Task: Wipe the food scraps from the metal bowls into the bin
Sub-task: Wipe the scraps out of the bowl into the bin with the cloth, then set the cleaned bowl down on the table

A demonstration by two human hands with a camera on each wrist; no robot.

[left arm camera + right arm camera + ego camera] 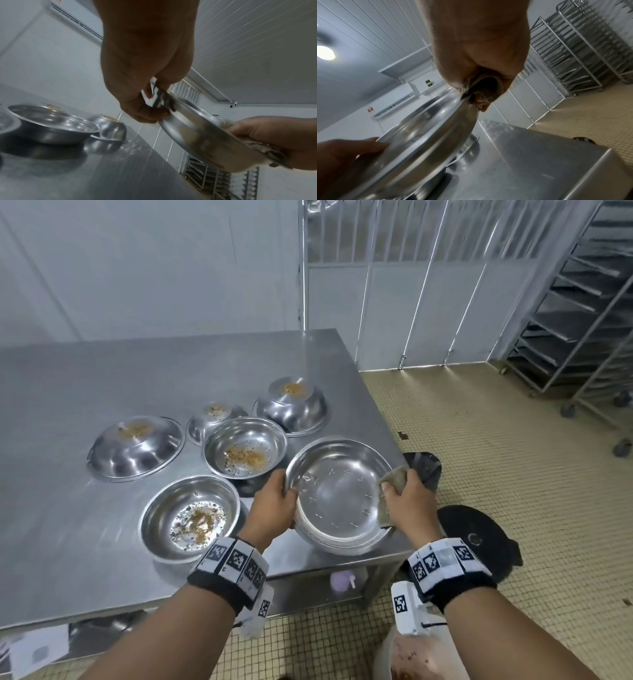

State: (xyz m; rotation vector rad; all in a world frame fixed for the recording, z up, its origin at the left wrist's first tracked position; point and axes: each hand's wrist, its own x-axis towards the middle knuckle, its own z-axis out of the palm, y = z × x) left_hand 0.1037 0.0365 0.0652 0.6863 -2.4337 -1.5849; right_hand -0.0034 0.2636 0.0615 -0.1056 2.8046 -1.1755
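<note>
A large, clean-looking metal bowl (339, 494) is tilted over the table's near right corner. My left hand (277, 501) grips its left rim, thumb inside; the left wrist view shows this grip (147, 108) on the bowl (197, 135). My right hand (407, 498) pinches a brownish cloth (394, 475) folded over the right rim, and the right wrist view shows the cloth (486, 86) on the bowl (428, 128). A white bin (411, 659) with brown scraps stands on the floor under my right forearm. Two upright bowls (190, 517) (245, 448) hold scraps.
Three upturned bowls (137, 446) (215, 419) (291, 405) carry scraps on their bases on the steel table (102, 371). A black round object (479, 542) and a black container (423, 467) lie on the tiled floor by the table's corner. A wheeled rack (582, 320) stands far right.
</note>
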